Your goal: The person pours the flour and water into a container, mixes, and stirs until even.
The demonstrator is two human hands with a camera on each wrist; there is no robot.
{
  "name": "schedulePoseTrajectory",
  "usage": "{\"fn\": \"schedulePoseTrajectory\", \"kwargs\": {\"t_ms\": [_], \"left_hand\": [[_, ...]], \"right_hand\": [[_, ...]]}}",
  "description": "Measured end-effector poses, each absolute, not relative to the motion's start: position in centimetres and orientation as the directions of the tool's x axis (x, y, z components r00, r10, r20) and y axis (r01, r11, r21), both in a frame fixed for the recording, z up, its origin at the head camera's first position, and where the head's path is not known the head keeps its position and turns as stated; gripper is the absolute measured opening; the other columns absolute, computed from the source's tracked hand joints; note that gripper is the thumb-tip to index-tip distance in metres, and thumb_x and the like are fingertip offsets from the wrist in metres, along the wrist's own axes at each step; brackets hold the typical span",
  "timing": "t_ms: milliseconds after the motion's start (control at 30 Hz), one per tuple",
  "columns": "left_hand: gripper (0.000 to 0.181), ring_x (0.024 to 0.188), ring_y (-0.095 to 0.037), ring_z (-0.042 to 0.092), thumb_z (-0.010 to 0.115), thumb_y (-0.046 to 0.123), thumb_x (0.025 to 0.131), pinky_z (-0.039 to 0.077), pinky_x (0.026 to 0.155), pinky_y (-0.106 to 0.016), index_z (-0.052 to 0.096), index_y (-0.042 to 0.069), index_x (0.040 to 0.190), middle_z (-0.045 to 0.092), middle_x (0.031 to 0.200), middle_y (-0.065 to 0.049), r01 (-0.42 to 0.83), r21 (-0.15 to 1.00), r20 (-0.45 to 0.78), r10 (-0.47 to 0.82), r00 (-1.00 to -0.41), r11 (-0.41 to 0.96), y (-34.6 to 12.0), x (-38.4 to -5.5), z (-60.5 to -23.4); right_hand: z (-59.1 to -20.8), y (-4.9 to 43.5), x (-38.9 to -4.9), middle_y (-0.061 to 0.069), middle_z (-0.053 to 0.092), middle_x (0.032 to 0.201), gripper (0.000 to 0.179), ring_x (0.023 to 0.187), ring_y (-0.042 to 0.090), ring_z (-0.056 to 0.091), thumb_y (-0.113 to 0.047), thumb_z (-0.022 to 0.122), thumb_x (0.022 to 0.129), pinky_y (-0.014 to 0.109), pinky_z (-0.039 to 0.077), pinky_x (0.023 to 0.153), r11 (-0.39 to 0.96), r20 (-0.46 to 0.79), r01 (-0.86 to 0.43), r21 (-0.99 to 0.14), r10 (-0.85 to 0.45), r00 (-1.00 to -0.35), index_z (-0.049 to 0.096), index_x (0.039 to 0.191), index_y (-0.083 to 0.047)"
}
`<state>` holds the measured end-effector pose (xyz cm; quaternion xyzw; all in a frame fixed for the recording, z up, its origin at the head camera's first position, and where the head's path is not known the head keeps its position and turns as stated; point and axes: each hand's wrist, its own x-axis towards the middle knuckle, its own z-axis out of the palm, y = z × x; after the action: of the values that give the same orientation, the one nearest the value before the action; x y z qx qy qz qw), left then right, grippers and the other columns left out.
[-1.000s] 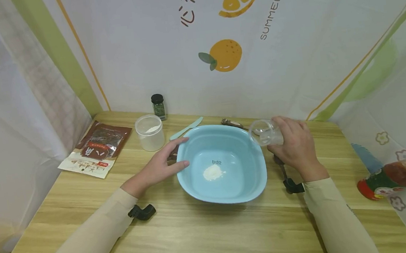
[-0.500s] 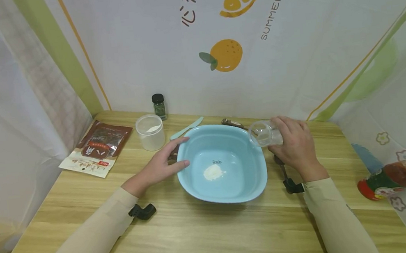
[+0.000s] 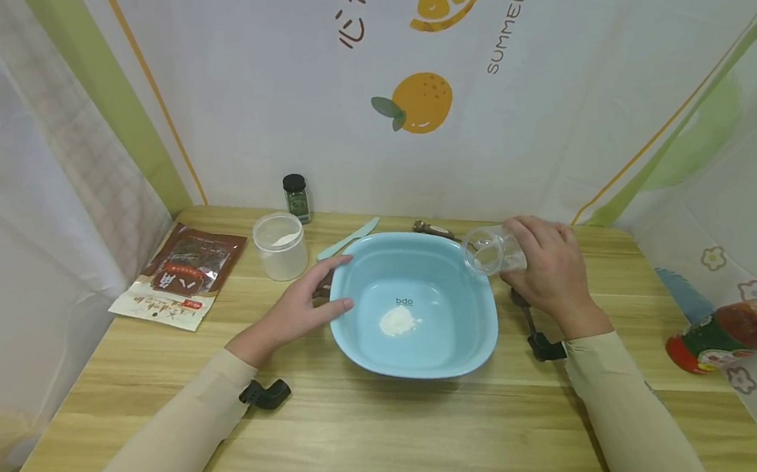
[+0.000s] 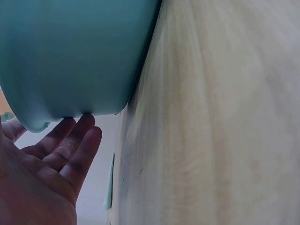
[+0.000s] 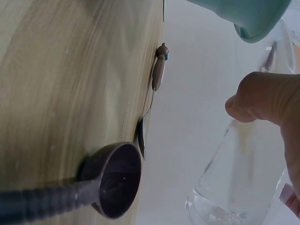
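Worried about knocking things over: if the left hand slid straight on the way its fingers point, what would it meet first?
Likely the blue basin: the left hand already rests against its near-left rim.

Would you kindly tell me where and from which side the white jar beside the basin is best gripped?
Grip the white jar round its straight cylindrical wall, coming from the front with the left hand, which lies nearest. It stands upright and seems lidless, so hold it level.
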<state>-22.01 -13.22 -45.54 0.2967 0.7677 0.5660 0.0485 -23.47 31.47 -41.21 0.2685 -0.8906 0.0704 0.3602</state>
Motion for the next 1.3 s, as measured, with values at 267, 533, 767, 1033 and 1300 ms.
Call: {"fn": "schedulePoseTrajectory", "kwargs": {"t_ms": [267, 533, 767, 1033, 1300], "left_hand": [[0.074, 0.13, -0.046, 0.069, 0.075, 0.009, 0.104, 0.061, 0.101, -0.047, 0.041, 0.002, 0.168, 0.054, 0.158, -0.027, 0.393, 0.902, 0.256, 0.51, -0.821, 0.181, -13.25, -21.92, -45.48], [0.074, 0.129, -0.046, 0.069, 0.075, 0.009, 0.104, 0.062, 0.1, -0.045, 0.041, 0.001, 0.168, 0.055, 0.156, -0.028, 0.402, 0.899, 0.266, 0.511, -0.817, 0.173, -13.33, -21.96, -45.56], [0.074, 0.13, -0.045, 0.069, 0.076, 0.009, 0.103, 0.062, 0.101, -0.045, 0.041, 0.001, 0.168, 0.055, 0.157, -0.027, 0.404, 0.898, 0.268, 0.509, -0.818, 0.176, -13.27, -21.99, -45.51], [0.073, 0.13, -0.045, 0.069, 0.076, 0.009, 0.103, 0.062, 0.101, -0.045, 0.042, 0.002, 0.168, 0.055, 0.157, -0.027, 0.399, 0.9, 0.265, 0.507, -0.82, 0.175, -13.29, -21.96, -45.49], [0.073, 0.131, -0.045, 0.068, 0.075, 0.01, 0.103, 0.061, 0.103, -0.047, 0.042, 0.002, 0.168, 0.054, 0.158, -0.027, 0.393, 0.903, 0.261, 0.504, -0.823, 0.174, -13.31, -21.85, -45.43]], "right_hand": [[-41.22, 31.49, -23.44, 0.024, 0.067, 0.136, 0.082, 0.124, 0.045, 0.065, -0.012, 0.102, 0.072, 0.063, 0.046, 0.102, 0.846, 0.683, -0.526, 0.084, -0.433, -0.589, 0.062, 0.142, -0.003], [-41.2, 31.45, -23.54, 0.022, 0.067, 0.135, 0.08, 0.124, 0.045, 0.066, -0.011, 0.102, 0.071, 0.064, 0.046, 0.102, 0.846, 0.691, -0.526, 0.086, -0.431, -0.58, 0.063, 0.141, -0.004], [-41.09, 31.42, -23.37, 0.022, 0.067, 0.137, 0.082, 0.127, 0.046, 0.064, -0.011, 0.103, 0.073, 0.065, 0.044, 0.104, 0.848, 0.678, -0.524, 0.086, -0.435, -0.593, 0.062, 0.143, -0.004], [-40.99, 31.37, -23.37, 0.022, 0.067, 0.136, 0.08, 0.127, 0.046, 0.064, -0.011, 0.103, 0.073, 0.066, 0.045, 0.104, 0.851, 0.684, -0.516, 0.093, -0.432, -0.589, 0.063, 0.142, -0.005], [-40.85, 31.34, -23.27, 0.022, 0.067, 0.138, 0.081, 0.128, 0.047, 0.063, -0.012, 0.103, 0.074, 0.067, 0.044, 0.105, 0.855, 0.672, -0.508, 0.101, -0.435, -0.599, 0.061, 0.144, -0.005]]}}
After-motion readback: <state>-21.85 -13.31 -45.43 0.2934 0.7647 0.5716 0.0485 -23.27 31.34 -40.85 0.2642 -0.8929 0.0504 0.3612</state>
